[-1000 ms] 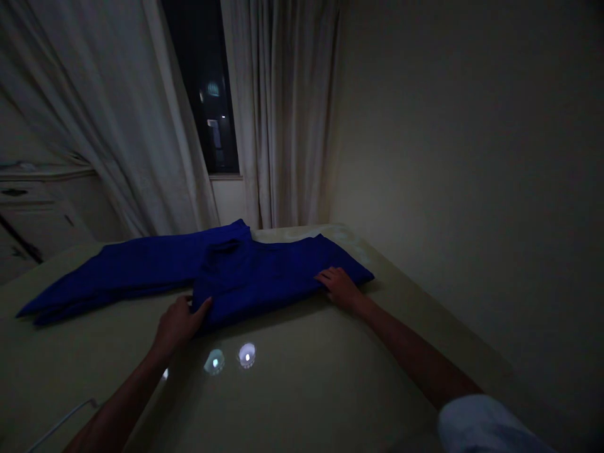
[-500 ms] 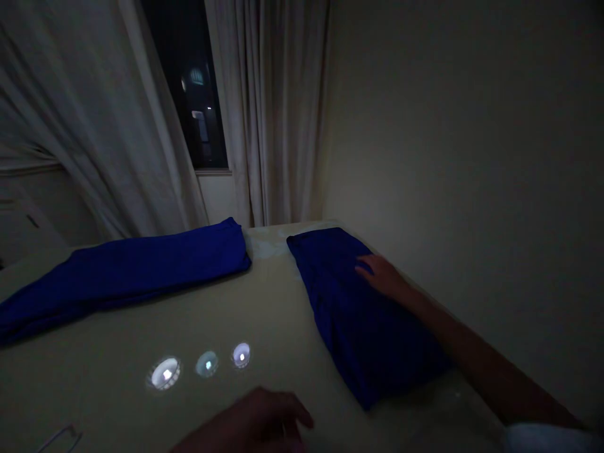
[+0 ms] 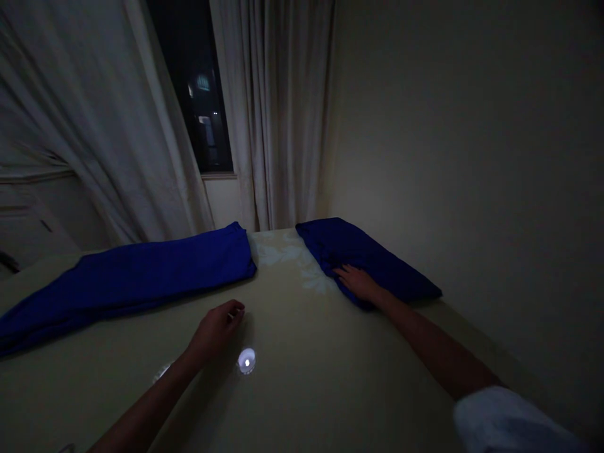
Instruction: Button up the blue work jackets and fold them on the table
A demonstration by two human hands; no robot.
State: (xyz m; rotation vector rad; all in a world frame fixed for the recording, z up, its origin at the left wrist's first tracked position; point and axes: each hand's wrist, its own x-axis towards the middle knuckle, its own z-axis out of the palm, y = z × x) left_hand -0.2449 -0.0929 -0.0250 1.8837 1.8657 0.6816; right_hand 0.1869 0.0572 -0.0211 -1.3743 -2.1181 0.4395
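On the right of the table, my right hand point(image 3: 357, 282) lies with its fingers apart on a dark blue folded cloth point(image 3: 389, 264), at its near left edge. The cloth looks like a garment, but its exact kind does not show. My left hand point(image 3: 221, 324) is above the table in the middle, fingers loosely bent and a gap at the thumb, nothing visible in it. Beyond it and to the left, apart from it, a second blue folded cloth point(image 3: 155, 274) stretches lengthwise.
The pale table point(image 3: 302, 377) bears a light leaf pattern at its far edge. A bright round spot point(image 3: 246, 361) shows on it, reflection or lamp I cannot tell. Curtains point(image 3: 283, 113) and a dark window point(image 3: 201, 94) stand behind; a wall point(image 3: 448, 126) runs along the right.
The right cloth's near part has shifted away from me, leaving the cloth shorter front to back. My right hand has moved slightly left and lower in view. My left hand has reached forward and left.
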